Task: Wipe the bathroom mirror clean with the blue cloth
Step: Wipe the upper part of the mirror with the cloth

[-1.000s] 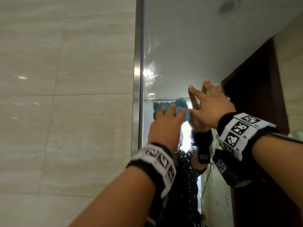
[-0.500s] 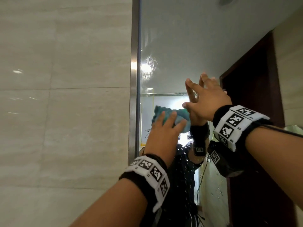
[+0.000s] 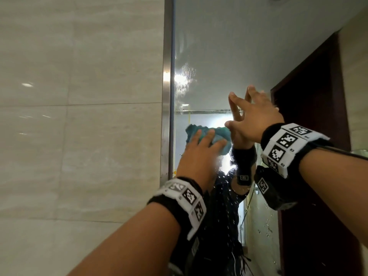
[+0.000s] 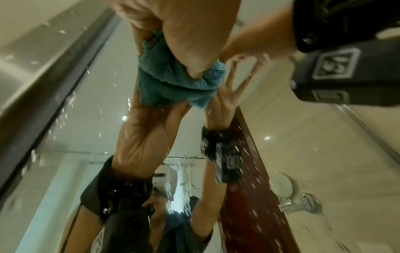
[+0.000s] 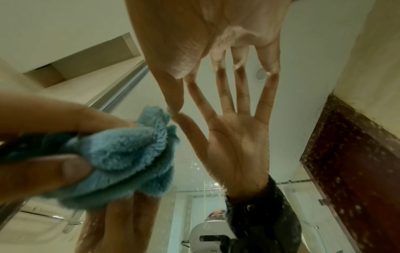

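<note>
The blue cloth [image 3: 221, 134] is bunched against the mirror [image 3: 229, 46] close to its left edge. My left hand [image 3: 201, 154] grips the blue cloth [image 4: 173, 80] between thumb and fingers and presses it on the glass. In the right wrist view the blue cloth [image 5: 129, 154] bulges out of my left hand [image 5: 43, 128]. My right hand [image 3: 253, 120] is just right of the cloth and a little higher, fingers spread, fingertips [image 5: 270, 71] touching the glass, holding nothing. Water drops speckle the lower glass.
A steel frame strip [image 3: 168, 96] runs down the mirror's left edge, with a beige tiled wall [image 3: 79, 116] beyond it. The glass reflects a dark wooden door [image 3: 310, 116] on the right and my own arms and body below.
My left hand has slid the cloth down the glass, from level with the reflected rail to below it. My right hand has stayed on the mirror in about the same place.
</note>
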A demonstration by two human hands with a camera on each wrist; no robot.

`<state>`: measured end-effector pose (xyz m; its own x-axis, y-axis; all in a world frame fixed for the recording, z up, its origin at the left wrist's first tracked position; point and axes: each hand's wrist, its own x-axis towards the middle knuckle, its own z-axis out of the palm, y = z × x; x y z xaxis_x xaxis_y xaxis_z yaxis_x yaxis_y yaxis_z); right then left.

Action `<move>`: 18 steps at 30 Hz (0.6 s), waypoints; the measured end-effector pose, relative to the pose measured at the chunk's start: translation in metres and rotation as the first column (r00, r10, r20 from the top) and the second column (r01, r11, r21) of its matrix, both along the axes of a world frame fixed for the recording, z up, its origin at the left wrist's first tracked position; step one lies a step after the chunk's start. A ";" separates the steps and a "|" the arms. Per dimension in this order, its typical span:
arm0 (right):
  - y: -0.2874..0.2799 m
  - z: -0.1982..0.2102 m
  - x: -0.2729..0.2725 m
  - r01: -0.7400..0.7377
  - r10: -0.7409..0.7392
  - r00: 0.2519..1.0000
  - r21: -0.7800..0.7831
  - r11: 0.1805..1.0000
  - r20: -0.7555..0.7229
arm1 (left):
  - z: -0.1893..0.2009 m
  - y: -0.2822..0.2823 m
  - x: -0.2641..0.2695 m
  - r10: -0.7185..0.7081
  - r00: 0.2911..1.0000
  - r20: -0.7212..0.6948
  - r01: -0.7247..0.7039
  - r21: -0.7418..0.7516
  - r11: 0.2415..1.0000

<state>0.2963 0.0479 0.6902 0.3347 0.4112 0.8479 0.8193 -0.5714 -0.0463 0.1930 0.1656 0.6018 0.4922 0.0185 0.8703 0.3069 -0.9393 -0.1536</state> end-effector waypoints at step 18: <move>-0.042 -0.030 0.025 0.030 -0.025 0.988 0.030 0.999 -0.153 | 0.060 0.004 0.021 -0.006 0.996 0.093 0.008 -0.019 1.000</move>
<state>0.3212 0.0061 0.6603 0.4722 0.3734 0.7985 0.7851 -0.5900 -0.1884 0.2140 0.1695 0.6621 0.4091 0.0322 0.9119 0.3125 -0.9439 -0.1069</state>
